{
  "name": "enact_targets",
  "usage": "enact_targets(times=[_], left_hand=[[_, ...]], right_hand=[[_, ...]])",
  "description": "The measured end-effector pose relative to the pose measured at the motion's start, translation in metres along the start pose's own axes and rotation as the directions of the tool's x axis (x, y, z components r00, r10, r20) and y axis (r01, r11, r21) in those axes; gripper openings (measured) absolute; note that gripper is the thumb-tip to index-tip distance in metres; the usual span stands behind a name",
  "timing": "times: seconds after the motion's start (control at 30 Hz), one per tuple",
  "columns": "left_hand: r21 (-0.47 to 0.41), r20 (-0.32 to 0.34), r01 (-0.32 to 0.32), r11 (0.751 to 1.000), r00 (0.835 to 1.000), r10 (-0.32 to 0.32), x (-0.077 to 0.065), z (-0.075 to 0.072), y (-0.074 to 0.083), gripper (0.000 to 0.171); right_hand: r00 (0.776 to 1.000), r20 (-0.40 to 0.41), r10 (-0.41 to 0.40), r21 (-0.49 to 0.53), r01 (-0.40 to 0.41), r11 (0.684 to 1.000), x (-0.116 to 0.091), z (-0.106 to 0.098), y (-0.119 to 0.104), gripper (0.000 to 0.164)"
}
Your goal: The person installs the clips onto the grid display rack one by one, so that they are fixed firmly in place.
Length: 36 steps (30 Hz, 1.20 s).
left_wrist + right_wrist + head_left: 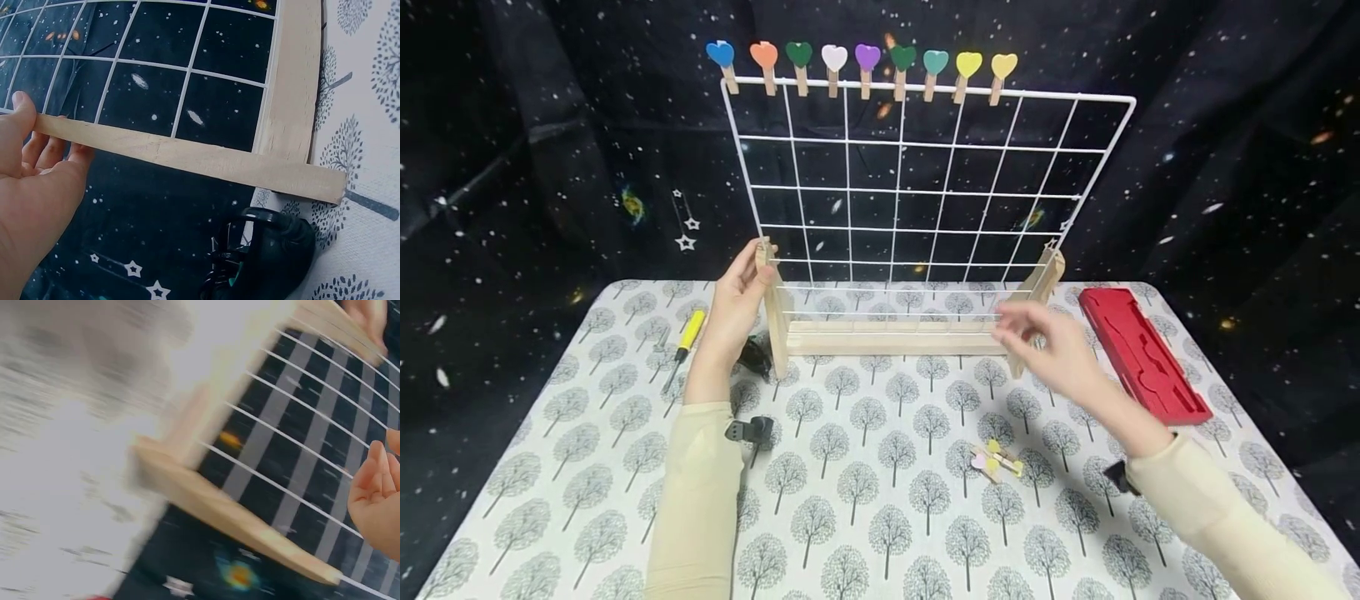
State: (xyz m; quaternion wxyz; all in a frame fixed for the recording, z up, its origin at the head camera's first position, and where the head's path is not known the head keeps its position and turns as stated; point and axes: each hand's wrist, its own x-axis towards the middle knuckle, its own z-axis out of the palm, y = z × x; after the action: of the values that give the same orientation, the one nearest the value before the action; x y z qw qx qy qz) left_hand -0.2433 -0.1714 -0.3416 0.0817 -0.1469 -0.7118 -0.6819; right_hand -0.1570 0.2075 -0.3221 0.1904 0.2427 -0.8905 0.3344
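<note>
Room between left hand around left upright and loose right hand near right upright's edge

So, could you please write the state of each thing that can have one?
Left hand: gripping the wooden stand
Right hand: loosely curled, apparently empty
Wooden stand: upright
Wire grid: standing
Top clips: fastened to the wire grid
Loose clips: lying together, unattached
Red tray: uncovered, lying flat
Screwdriver: lying flat

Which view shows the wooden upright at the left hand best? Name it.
Left wrist: the upright is large and lengthwise, gripped by the left hand. Head shows it smaller; right wrist, only part, cut by the top edge.
</note>
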Motion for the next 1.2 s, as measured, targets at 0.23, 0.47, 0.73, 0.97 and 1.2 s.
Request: enact_targets(times=[0.23, 0.47, 0.73, 0.97, 1.2], left_hand=[[0.01, -0.001, 0.019, 1.0, 1.0, -0.019, -0.002, -0.001, -0.001, 0.05], [0.015, -0.001, 0.022, 1.0, 1.0, -0.022, -0.002, 0.0, -0.007, 0.049], [0.007, 0.006, 0.007, 1.0, 1.0, -0.007, 0.002, 0.001, -0.004, 0.048], [0.011, -0.01, 0.019, 1.0, 1.0, -0.019, 0.001, -0.001, -0.003, 0.048], [0.011, -0.01, 0.028, 1.0, 1.0, -0.028, 0.0, 0.0, -0.001, 0.047]], right_hand=[[0.95, 0.29, 0.113, -0.001, -0.117, 0.993, -0.072, 0.037, 0.03, 0.03], [0.928, 0.347, 0.138, -0.098, -0.11, 0.989, -0.113, 0.045, 0.033, 0.027], [0.919, 0.346, 0.188, -0.189, -0.128, 0.974, -0.114, 0.044, 0.029, 0.024], [0.871, 0.435, 0.23, -0.194, -0.158, 0.968, -0.1, 0.043, 0.024, 0.023], [0.843, 0.463, 0.273, -0.137, -0.236, 0.962, -0.097, 0.042, 0.025, 0.012]])
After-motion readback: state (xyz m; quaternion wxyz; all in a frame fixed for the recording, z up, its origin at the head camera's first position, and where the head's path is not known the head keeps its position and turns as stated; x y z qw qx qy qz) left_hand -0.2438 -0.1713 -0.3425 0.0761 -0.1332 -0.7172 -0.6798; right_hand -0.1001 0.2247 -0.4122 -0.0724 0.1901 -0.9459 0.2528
